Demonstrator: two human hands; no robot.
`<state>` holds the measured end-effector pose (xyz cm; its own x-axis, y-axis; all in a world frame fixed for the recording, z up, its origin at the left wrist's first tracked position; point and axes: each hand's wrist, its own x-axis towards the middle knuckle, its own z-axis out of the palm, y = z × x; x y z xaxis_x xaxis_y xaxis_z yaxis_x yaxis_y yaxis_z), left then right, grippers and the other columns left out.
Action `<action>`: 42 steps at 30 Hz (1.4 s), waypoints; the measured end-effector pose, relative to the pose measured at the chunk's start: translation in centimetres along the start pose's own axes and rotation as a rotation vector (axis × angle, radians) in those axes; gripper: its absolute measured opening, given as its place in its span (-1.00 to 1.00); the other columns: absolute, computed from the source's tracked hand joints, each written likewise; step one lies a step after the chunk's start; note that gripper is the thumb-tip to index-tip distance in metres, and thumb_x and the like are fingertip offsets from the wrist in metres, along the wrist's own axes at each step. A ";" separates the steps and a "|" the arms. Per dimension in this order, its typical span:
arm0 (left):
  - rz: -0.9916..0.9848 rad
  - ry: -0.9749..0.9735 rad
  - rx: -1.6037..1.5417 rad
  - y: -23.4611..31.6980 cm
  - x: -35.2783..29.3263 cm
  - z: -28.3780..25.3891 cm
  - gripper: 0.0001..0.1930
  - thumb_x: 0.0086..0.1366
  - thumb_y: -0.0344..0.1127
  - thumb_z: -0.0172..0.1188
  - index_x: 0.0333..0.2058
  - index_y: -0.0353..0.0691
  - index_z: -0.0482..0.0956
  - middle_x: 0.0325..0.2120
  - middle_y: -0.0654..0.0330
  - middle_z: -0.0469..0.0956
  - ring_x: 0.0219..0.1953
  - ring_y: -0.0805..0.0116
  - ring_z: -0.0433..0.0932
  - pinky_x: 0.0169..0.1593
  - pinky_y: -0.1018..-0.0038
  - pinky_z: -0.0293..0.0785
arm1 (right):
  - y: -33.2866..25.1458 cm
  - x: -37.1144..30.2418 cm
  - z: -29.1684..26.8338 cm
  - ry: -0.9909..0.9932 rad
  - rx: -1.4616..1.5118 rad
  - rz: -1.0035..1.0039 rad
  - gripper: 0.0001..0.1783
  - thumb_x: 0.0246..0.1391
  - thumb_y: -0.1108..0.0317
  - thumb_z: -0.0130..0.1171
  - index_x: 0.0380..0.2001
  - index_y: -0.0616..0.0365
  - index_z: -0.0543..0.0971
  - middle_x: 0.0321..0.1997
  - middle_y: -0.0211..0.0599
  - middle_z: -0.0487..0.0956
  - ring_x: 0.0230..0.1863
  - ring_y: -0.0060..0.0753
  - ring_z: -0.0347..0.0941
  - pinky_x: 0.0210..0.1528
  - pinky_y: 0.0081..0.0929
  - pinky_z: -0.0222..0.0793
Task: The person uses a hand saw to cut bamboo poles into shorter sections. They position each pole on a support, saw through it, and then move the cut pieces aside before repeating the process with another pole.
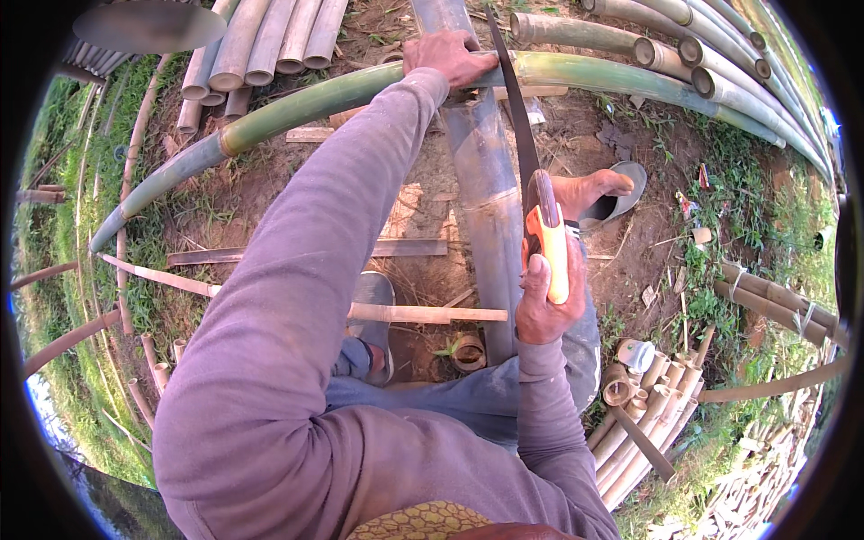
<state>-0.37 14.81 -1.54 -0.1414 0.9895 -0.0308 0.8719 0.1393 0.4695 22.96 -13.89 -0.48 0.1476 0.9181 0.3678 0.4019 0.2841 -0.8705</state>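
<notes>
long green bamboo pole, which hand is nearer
Left. The left hand holds the long green bamboo pole; the right hand grips the orange saw handle, away from it.

The saw blade (519, 121) is made of dark, matt metal; the orange handle (557, 261) appears moulded in smooth plastic. The green bamboo pole (297, 104) is faintly glossed; the grey bamboo beam (490, 198) is scuffed. Sleeves (297, 225) are made of matt cloth.

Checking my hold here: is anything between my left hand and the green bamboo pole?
Nothing visible: your left hand rests on the green bamboo pole; the saw blade appears just right of the hand.
</notes>
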 end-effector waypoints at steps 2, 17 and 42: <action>-0.001 -0.010 0.004 -0.1 0.1 -0.1 -0.33 0.17 0.45 0.24 0.04 0.13 0.82 0.06 0.19 0.77 0.15 0.15 0.68 0.30 0.12 0.36 | 0.2 0.1 0.0 -0.004 -0.021 -0.033 -0.42 0.38 0.34 0.34 0.31 0.51 0.48 0.26 0.17 0.63 0.25 -0.03 0.61 0.31 -0.17 0.51; 0.022 0.012 0.081 0.0 0.1 0.4 -0.38 0.20 0.39 0.20 0.03 0.13 0.80 0.08 0.16 0.75 0.19 0.06 0.66 0.33 0.12 0.42 | 2.1 2.1 0.3 -0.034 -0.085 -0.050 -0.44 0.40 0.31 0.31 0.29 0.51 0.50 0.20 0.11 0.64 0.12 -0.11 0.64 0.16 -0.27 0.55; 0.074 0.071 0.061 -0.6 0.4 1.6 -0.29 0.23 0.44 0.19 0.07 0.02 0.79 0.08 0.05 0.70 0.23 0.04 0.59 0.36 0.05 0.27 | 1.4 4.2 3.3 -0.021 -0.098 -0.118 -0.49 0.37 0.44 0.31 0.28 0.48 0.51 0.24 0.07 0.65 0.22 -0.12 0.65 0.30 -0.26 0.53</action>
<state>-0.25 15.20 -3.23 -0.1066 0.9922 0.0652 0.9078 0.0703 0.4134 21.12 -8.73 -1.22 0.0750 0.8858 0.4580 0.5022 0.3632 -0.7848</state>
